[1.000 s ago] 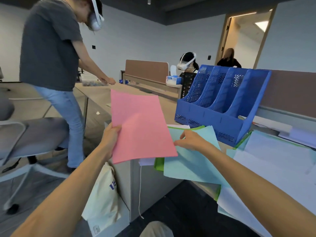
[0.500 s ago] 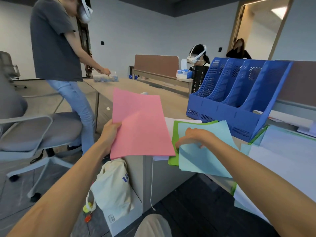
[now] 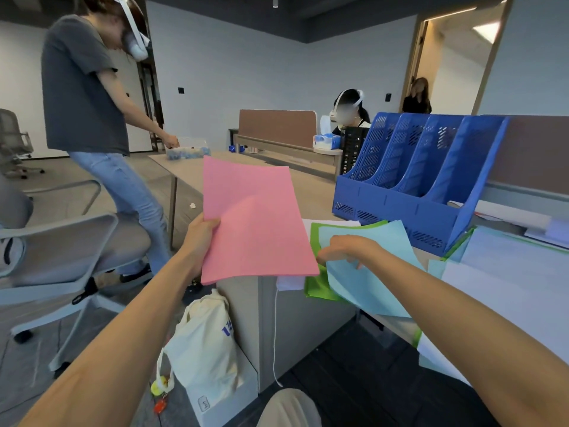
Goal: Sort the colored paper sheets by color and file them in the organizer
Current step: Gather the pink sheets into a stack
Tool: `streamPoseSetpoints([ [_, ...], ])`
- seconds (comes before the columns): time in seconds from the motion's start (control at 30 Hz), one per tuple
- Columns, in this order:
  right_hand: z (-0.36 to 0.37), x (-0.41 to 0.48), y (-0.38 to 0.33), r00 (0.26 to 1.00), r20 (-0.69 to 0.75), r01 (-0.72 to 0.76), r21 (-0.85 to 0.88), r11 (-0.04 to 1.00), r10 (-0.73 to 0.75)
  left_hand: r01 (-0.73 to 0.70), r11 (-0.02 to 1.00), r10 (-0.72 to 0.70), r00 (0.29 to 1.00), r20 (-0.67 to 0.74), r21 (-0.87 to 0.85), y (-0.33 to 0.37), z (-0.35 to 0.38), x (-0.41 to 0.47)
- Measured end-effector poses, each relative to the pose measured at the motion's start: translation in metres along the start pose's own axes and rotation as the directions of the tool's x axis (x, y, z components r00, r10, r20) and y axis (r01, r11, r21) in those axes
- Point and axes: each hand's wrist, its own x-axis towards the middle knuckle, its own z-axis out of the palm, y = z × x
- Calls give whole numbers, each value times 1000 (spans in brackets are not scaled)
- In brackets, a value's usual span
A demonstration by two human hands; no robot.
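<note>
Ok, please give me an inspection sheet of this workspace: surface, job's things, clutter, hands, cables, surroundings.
Surface: beige desk, its near part covered by loose sheets.
Job's things: pink sheets held up; light blue sheet over a green sheet; pale sheets piled at the right; blue organizer with four slots, no paper visible in them.
Clutter: tote bag against a white box, on the floor.
Hands: left hand grips the pink sheets; right hand curls on the light blue sheet's edge.
Cables: white cord hangs down the desk front.
Surroundings: standing person, office chair, seated person behind the organizer.
</note>
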Motion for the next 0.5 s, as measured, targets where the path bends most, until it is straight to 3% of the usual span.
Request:
streamPoseSetpoints([
  [0.2,-7,7,25,998,-52,39,307,951,-24,-12,1000,12,1000,5,-19,10,12,1],
  [0.37,-6,9,31,996,56,39,444,895,-71,-18,1000,18,1000,21,-7,19,18,0],
  [0.5,-11,16,43,992,-29,109,688,718,-123,-11,999,13,999,35,-51,23,33,0],
])
